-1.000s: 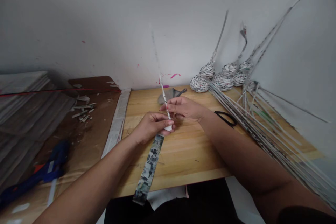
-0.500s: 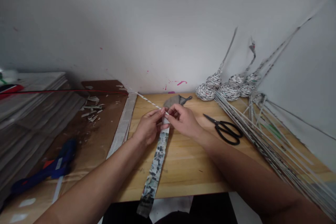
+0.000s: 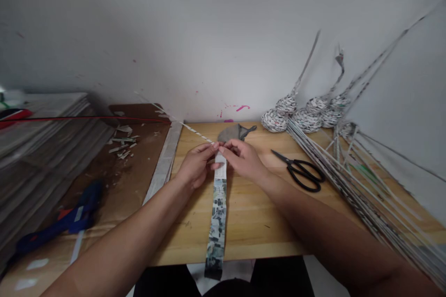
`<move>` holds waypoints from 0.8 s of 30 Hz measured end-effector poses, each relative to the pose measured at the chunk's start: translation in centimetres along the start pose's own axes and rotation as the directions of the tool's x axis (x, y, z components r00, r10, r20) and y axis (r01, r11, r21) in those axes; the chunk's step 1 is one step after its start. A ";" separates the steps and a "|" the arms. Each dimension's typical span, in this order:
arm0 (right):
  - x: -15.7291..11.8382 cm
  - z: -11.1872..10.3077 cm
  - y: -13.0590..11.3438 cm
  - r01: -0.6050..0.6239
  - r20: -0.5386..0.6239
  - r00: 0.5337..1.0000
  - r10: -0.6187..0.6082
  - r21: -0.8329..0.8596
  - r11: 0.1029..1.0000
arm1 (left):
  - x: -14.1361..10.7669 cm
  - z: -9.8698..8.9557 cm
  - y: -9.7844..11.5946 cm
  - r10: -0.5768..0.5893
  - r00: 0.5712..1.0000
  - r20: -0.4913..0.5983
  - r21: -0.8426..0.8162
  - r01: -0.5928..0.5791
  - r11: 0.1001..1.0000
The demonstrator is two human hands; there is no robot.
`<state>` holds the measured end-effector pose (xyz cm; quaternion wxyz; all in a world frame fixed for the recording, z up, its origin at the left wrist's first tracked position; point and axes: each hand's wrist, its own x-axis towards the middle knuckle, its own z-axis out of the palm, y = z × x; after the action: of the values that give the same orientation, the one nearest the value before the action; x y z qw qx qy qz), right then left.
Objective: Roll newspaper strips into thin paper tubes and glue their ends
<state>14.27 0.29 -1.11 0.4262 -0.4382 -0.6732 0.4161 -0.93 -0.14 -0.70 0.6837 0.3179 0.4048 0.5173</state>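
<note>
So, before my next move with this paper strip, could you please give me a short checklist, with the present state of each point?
1. Left hand pinching the paper strip at its upper end: ok.
2. Right hand fingers at that same end: ok.
3. Join between strip and twisted paper stick sound: cannot tell, fingers cover it.
4. Strip wholly over the wooden table: not ok, its lower end passes the front edge.
5. Scissors apart from both hands: ok.

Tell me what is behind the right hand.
Behind the right hand, a grey bundle lies on the wooden table; its near edge, covered by the fingers, cannot be seen.
</note>
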 end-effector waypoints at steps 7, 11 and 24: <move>0.8 -2.2 0.5 -0.017 0.158 0.986 0.057 -0.244 0.970 | 0.2 -0.2 0.2 -0.039 0.999 -0.015 0.038 0.040 0.998; 1.7 -3.6 0.5 -0.024 -0.011 1.000 0.022 -0.150 0.988 | -0.2 -0.3 0.3 -0.041 0.997 0.059 0.116 0.034 0.993; 0.8 -3.8 -0.8 -0.292 0.498 0.862 0.097 0.330 0.898 | -1.8 0.8 -0.9 -0.223 0.930 0.293 0.334 0.118 0.935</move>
<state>17.43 1.50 0.89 0.2848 -0.2966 -0.6094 0.6779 -0.01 -2.11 -0.71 0.7255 0.4657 0.3886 0.3252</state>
